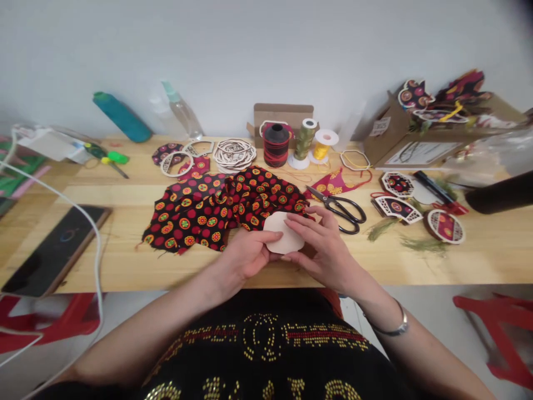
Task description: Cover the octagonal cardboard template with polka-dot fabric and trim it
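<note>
A pale, flat piece with rounded corners is held between both hands above the table's front edge. My left hand grips its left side, thumb on top and fingers underneath. On the right side my right hand pinches it, fingertips on the upper face and thumb at the lower edge. Black cloth with red and orange flower patterns lies crumpled just behind and left of the piece. Black-handled scissors rest on the table beyond my right hand.
Thread spools, wooden cutouts and a cardboard box line the back. Finished-looking ornaments lie at right. A phone and a white cable are at left, with a teal cone behind.
</note>
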`<act>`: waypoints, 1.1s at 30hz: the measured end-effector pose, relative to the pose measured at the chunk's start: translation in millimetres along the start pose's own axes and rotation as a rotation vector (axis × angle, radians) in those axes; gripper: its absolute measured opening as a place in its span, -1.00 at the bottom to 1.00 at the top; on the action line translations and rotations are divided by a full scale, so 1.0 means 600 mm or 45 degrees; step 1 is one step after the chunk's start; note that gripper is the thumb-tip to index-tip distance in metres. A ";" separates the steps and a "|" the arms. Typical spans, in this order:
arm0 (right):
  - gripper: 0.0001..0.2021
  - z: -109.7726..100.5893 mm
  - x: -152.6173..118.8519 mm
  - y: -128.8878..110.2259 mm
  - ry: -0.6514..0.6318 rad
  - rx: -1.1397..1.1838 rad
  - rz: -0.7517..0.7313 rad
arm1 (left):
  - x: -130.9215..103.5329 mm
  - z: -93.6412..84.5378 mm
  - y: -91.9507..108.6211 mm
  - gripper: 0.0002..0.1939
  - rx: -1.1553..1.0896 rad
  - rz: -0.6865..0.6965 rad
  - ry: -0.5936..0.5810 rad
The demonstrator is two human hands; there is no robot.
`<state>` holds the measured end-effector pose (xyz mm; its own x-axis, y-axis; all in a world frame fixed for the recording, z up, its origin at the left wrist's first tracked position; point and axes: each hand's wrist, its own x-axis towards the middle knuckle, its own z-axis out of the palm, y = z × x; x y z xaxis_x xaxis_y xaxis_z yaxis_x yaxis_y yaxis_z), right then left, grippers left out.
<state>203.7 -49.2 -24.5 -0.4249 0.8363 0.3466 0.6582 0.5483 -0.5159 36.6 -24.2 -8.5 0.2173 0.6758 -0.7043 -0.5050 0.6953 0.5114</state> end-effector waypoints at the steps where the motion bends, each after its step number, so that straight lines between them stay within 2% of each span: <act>1: -0.47 0.000 0.000 0.001 -0.006 0.014 0.004 | 0.000 -0.001 0.000 -0.64 0.003 0.000 -0.008; 9: -0.48 0.000 0.000 0.004 0.013 -0.012 0.019 | -0.002 -0.004 -0.003 -0.76 0.040 0.004 -0.010; 19: -0.51 0.002 0.004 0.005 0.006 0.050 0.058 | -0.006 -0.006 -0.002 -0.74 0.055 0.018 -0.078; 33: -0.51 0.004 0.004 0.004 -0.017 0.145 0.145 | -0.004 -0.007 0.001 -0.81 0.036 -0.037 -0.112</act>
<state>202.9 -46.0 -26.9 -0.3606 0.8925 0.2708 0.6280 0.4470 -0.6370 32.2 -26.3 -8.6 0.3043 0.6733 -0.6739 -0.4738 0.7207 0.5061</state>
